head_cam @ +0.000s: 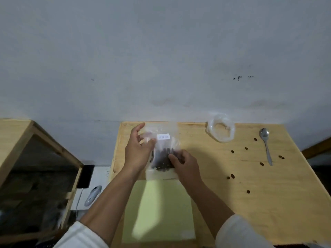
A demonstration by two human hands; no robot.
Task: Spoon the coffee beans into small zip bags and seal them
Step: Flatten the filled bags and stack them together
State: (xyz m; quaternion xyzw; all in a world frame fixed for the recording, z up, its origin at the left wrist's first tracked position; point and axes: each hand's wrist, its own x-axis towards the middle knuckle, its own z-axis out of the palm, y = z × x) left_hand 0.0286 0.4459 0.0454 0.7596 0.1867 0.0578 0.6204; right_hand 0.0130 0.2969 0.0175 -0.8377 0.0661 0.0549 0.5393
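Lying nearest on the bench [268, 203] is a pale green sheet [157, 212]. Beyond it the right hand [184, 163] pinches the zip bag [162, 149] over its coffee beans [162, 161], while the left hand [138, 149], fingers loosely curled, holds the bag's upper side. To seal well, press air out, then run fingers along the strip. Farther off lie stray beans [232, 175] and the spoon [266, 144].
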